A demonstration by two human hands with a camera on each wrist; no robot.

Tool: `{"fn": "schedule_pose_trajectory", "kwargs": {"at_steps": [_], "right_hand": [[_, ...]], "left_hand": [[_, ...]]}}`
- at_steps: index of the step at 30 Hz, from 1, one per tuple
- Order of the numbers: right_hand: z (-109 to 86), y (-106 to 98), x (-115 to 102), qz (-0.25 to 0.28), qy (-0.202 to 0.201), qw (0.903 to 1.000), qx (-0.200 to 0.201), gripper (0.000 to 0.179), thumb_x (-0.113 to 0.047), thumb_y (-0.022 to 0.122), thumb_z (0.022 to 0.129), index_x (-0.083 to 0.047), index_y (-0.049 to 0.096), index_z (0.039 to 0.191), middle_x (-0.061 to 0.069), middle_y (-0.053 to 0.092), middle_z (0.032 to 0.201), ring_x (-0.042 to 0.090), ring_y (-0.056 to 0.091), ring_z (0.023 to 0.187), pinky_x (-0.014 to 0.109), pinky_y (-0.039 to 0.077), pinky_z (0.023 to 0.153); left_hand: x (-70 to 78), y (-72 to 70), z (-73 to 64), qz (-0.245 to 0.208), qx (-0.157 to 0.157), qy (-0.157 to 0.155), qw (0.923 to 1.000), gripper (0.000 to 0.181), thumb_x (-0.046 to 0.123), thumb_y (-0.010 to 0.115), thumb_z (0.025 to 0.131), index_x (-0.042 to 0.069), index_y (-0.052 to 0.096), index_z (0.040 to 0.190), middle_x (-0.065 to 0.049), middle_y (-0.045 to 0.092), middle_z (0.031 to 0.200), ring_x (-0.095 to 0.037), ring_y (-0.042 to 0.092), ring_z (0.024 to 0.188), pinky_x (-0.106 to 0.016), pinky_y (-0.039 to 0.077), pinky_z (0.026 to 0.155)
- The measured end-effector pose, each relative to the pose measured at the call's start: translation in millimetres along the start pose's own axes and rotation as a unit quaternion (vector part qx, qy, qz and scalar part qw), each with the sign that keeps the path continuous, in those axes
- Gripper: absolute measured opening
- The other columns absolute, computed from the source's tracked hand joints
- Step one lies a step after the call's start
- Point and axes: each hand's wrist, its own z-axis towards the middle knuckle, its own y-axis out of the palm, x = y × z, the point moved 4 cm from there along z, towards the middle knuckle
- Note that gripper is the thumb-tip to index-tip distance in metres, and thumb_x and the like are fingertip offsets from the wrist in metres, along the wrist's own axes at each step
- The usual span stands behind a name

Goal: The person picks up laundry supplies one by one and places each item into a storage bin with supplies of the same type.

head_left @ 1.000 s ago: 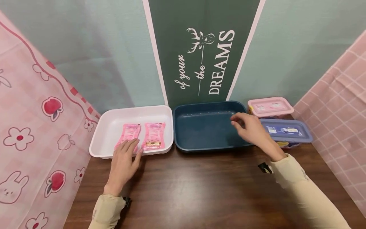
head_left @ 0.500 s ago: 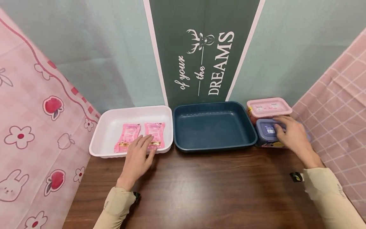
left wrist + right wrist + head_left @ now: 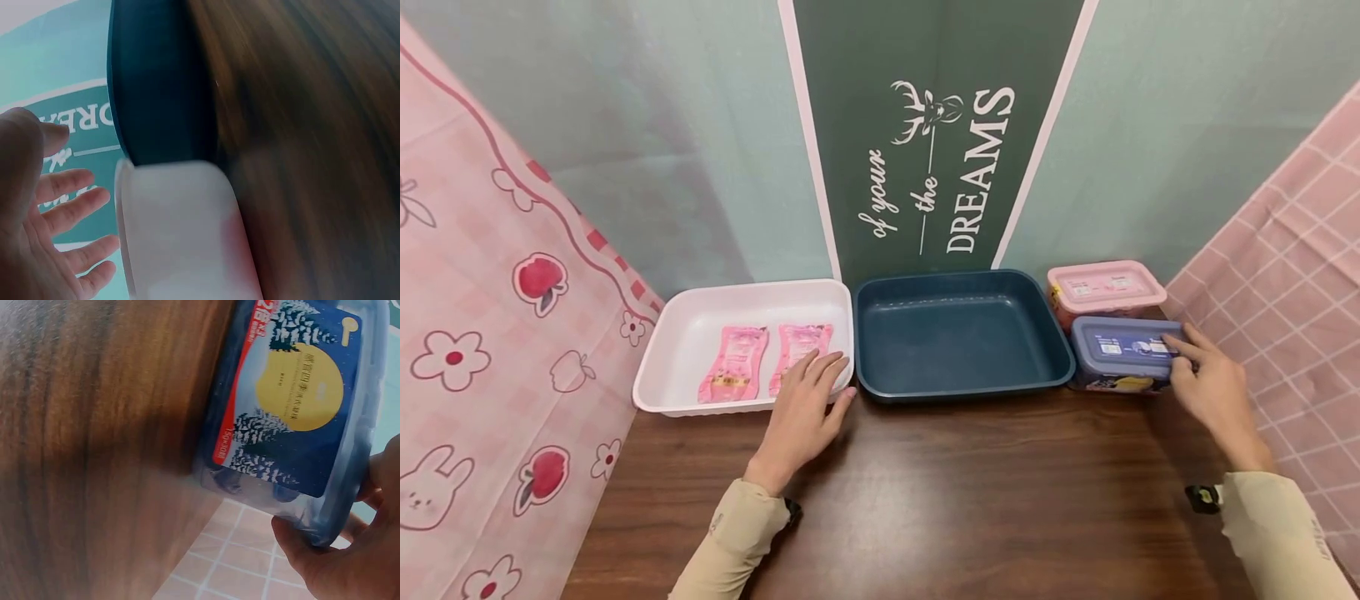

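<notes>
At the far right of the table is a blue lidded laundry pod box (image 3: 1127, 346) with a yellow-moon label, shown up close in the right wrist view. My right hand (image 3: 1217, 396) grips its right end, thumb at the near corner and fingers over the lid; that end is partly hidden. My left hand (image 3: 805, 417) hovers palm down, fingers relaxed and spread, over the front right corner of the white tray (image 3: 662, 367). In that tray lie a pink packet (image 3: 737, 362) and a second pink packet (image 3: 790, 354), partly covered by the left hand.
A dark blue tray (image 3: 955, 346) stands in the middle, between the white tray and the laundry pod box. Behind the blue box sits a pink lidded box (image 3: 1105, 283). Patterned cloth walls enclose the wooden table (image 3: 970, 500) at the back and sides.
My right hand has moved right from over the dark blue tray to the blue laundry pod box's right end. My left hand has drifted right, from the left packet past the right one.
</notes>
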Motion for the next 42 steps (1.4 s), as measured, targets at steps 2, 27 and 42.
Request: {"fn": "schedule_pose_trajectory", "kwargs": {"at_steps": [2, 27, 42], "right_hand": [[-0.4, 0, 2, -0.002, 0.009, 1.0, 0.001, 0.05, -0.008, 0.037, 0.101, 0.006, 0.063, 0.142, 0.022, 0.043, 0.165, 0.063, 0.042, 0.143, 0.075, 0.037, 0.109], [-19.1, 0, -4, -0.002, 0.016, 0.999, 0.041, 0.048, -0.005, 0.04, 0.099, 0.002, 0.07, 0.135, 0.017, 0.05, 0.161, 0.053, 0.046, 0.146, 0.062, 0.04, 0.101], [-51.9, -11, -7, -0.001, 0.005, 0.9982, 0.06, 0.047, -0.001, 0.041, 0.096, 0.005, 0.073, 0.13, 0.019, 0.055, 0.157, 0.055, 0.054, 0.137, 0.045, 0.039, 0.089]], "left_hand": [[7.0, 4.4, 4.3, -0.004, -0.001, 0.009, 1.0, 0.046, 0.031, 0.065, 0.106, 0.005, 0.065, 0.144, -0.013, 0.063, 0.148, -0.044, 0.05, 0.146, -0.062, 0.039, 0.123], [94.7, 51.8, 35.8, -0.044, -0.034, 0.111, 0.9923, 0.045, 0.037, 0.061, 0.109, 0.01, 0.065, 0.145, -0.008, 0.061, 0.153, -0.037, 0.046, 0.152, -0.055, 0.038, 0.126], [158.8, 80.4, 37.4, -0.105, -0.084, 0.146, 0.9801, 0.046, 0.041, 0.053, 0.113, 0.015, 0.06, 0.15, -0.002, 0.057, 0.156, -0.026, 0.053, 0.144, -0.041, 0.045, 0.121]]}}
